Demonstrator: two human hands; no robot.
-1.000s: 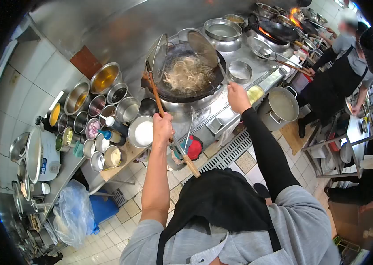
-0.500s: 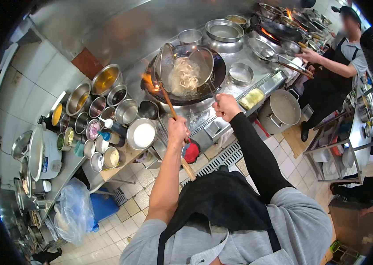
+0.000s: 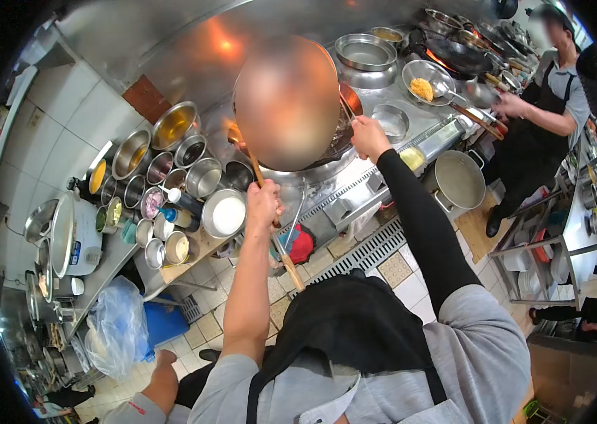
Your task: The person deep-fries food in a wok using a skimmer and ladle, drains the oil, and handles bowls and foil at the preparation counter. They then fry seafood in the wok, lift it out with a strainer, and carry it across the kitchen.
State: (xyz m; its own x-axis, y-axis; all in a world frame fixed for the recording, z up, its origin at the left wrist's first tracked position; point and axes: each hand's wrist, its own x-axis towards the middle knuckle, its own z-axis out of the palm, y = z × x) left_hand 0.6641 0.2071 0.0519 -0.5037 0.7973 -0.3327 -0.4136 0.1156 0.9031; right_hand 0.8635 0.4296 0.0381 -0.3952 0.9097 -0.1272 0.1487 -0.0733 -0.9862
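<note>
My left hand (image 3: 264, 203) is closed around the long wooden handle (image 3: 250, 157) of a strainer. A metal shaft with a wooden end (image 3: 291, 274) extends below that hand. My right hand (image 3: 370, 138) is closed on a thin metal handle (image 3: 347, 109) at the wok's right side; its attachment is hidden. A large blurred patch covers the strainer basket and most of the dark wok (image 3: 343, 138), so their contents cannot be made out. Orange flame (image 3: 234, 133) shows at the wok's left edge.
Metal bowls of sauces and ingredients (image 3: 204, 177) crowd the left counter. A large pot (image 3: 459, 179) stands right of the stove. At right, a co-worker (image 3: 556, 92) works near a strainer with yellow food (image 3: 422, 89). Another person's arm (image 3: 162, 387) shows at lower left.
Both hands have shifted slightly, my left one leftward, my right one up. The strainer of pale strips, visible earlier, is now blurred over. Yellow food and another person's arm have appeared.
</note>
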